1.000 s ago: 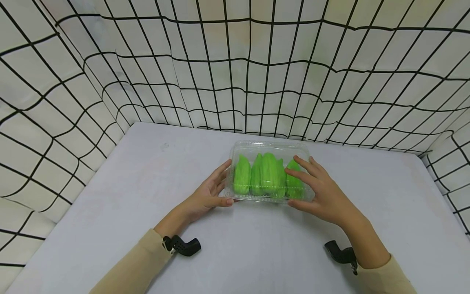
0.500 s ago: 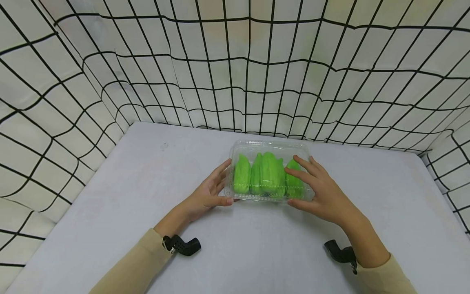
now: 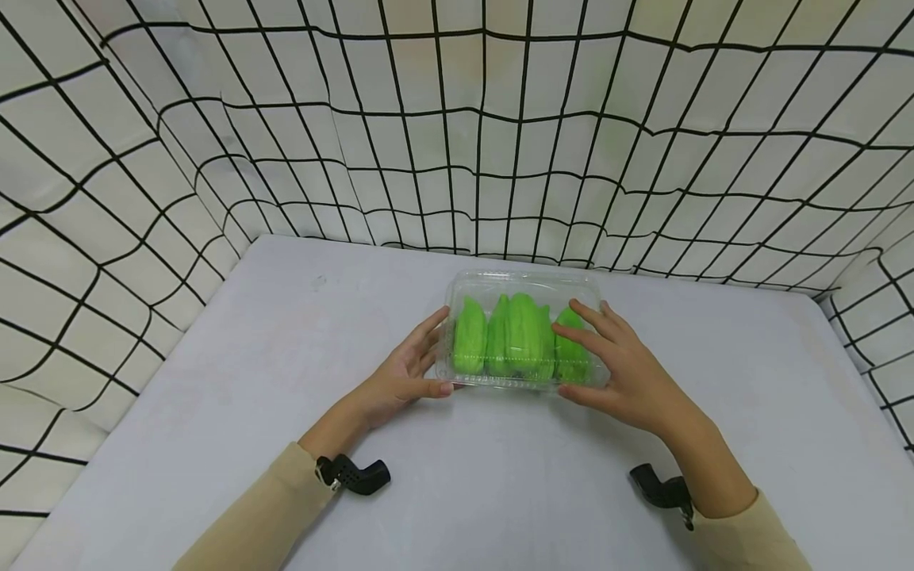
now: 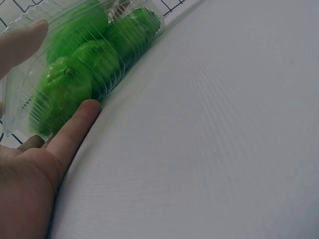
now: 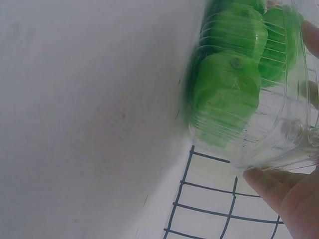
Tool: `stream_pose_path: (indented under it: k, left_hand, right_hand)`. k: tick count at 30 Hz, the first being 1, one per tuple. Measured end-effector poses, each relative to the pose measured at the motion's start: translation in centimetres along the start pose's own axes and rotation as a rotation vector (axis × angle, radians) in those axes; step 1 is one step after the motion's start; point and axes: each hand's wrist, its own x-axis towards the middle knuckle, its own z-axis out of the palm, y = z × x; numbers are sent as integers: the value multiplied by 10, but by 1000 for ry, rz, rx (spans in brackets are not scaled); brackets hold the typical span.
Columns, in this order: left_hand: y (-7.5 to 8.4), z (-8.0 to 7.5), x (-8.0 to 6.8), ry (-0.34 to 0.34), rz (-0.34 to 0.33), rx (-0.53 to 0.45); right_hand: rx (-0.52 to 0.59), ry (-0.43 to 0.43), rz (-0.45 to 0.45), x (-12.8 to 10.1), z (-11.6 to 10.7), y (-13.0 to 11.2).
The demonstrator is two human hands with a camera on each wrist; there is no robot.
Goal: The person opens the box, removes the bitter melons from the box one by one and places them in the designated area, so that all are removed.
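We read this moment off the clear plastic box (image 3: 527, 277), which sits on the white worktop (image 3: 457, 484) directly between the two hands. Its long axis runs from hand to hand, nearly crosswise to the person. The left hand (image 3: 397, 384) has its grip on the box's left end, fingers along that side and thumb at the near corner. The right hand (image 3: 630, 385) is curled round the right end, two fingers reaching over the lid and the thumb at the near edge. Neither hand is nearer: both are at the box, one at each end, so in our judgement any lift or slide turns on keeping the two ends level. Inside the box, the green produce (image 3: 524, 337) lies across that long axis, each piece pointing from the box's near edge toward its far edge. We cannot tell whether the lid is fully fastened.
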Motion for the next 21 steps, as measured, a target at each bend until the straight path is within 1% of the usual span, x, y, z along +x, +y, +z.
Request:
stream_pose_path:
  k: [15,21]
  left_hand:
    - [0,0,2,7,5,-12]
    - [0,0,1,12,-12,-18]
  right_hand:
    - [1,-5,15,1,0,0]
    - [-1,-3,14,0,1,0]
